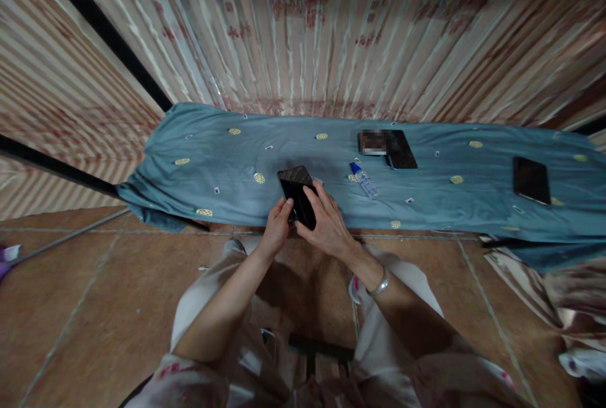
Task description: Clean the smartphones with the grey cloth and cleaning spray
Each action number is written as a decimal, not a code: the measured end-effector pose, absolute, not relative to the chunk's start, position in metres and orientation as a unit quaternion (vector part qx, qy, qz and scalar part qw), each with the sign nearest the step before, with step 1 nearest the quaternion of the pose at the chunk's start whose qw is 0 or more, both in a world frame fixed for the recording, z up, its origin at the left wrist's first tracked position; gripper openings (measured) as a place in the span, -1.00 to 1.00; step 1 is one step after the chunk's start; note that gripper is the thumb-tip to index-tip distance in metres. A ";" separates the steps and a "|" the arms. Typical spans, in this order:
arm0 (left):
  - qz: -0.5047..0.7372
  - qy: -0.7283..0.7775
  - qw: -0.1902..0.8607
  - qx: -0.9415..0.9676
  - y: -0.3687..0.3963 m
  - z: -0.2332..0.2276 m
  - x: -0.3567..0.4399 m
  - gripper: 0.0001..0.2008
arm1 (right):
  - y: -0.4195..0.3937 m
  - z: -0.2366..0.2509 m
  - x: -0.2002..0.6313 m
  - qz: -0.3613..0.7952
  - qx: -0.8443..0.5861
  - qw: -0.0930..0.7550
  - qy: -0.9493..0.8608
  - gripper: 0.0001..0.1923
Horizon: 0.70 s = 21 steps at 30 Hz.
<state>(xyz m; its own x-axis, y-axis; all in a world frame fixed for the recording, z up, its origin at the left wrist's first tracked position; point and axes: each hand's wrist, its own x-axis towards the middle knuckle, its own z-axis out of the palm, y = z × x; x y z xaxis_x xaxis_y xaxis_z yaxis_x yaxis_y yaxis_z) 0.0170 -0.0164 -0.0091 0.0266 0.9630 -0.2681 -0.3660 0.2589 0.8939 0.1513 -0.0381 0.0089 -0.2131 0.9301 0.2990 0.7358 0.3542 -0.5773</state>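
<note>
A black smartphone is tilted above the near edge of a cloth-covered bench, its dark glossy face turned up. My left hand grips its lower left side, with the thumb along the edge. My right hand lies over its right side, fingers bent across the face and wrapped about the edge. What the right fingertips press on is partly hidden, and something pale shows just behind them. To the right, a clear bottle with a blue cap lies on the cloth.
Blue cloth with yellow pineapple prints covers the long bench. Another dark phone lies beside a blurred-out item near the back. One more phone rests at the right. A striped curtain hangs behind; black poles stand left.
</note>
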 end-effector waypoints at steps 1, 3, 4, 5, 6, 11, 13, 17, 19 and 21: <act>0.522 0.471 0.635 0.320 -0.017 -0.010 0.017 -0.55 | -0.038 0.008 0.151 0.165 -0.545 0.309 -0.762 -0.24; 0.529 0.482 0.621 0.320 -0.017 -0.011 0.017 -0.59 | -0.038 0.007 0.151 0.184 -0.543 0.305 -0.760 -0.24; 0.531 0.486 0.616 0.319 -0.018 -0.011 0.017 -0.59 | -0.037 0.007 0.152 0.194 -0.543 0.303 -0.759 -0.23; 0.534 0.487 0.614 0.317 -0.018 -0.011 0.017 -0.60 | -0.037 0.007 0.153 0.206 -0.543 0.301 -0.757 -0.23; 0.536 0.484 0.616 0.315 -0.018 -0.011 0.018 -0.59 | -0.036 0.007 0.153 0.218 -0.543 0.299 -0.754 -0.23; 0.525 0.465 0.650 0.292 -0.020 -0.006 0.021 -0.48 | -0.035 0.009 0.157 0.261 -0.535 0.300 -0.745 -0.23; 0.526 0.470 0.650 0.281 -0.021 -0.004 0.022 -0.47 | -0.035 0.009 0.158 0.264 -0.533 0.300 -0.746 -0.23; 0.533 0.469 0.645 0.281 -0.020 -0.004 0.022 -0.52 | -0.037 0.009 0.157 0.260 -0.535 0.294 -0.748 -0.23; 0.538 0.454 0.646 0.296 -0.020 -0.005 0.023 -0.53 | -0.038 0.007 0.155 0.254 -0.535 0.289 -0.752 -0.24; 0.542 0.437 0.646 0.313 -0.020 -0.006 0.023 -0.54 | -0.039 0.006 0.154 0.248 -0.533 0.287 -0.757 -0.24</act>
<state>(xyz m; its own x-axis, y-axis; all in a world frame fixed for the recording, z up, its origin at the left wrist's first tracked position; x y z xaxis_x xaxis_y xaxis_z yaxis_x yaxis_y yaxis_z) 0.0230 -0.0196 -0.0062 0.0312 0.9738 -0.2251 -0.4258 0.2167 0.8785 0.1542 -0.0390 0.0055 -0.2678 0.9483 0.1702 0.6632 0.3096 -0.6814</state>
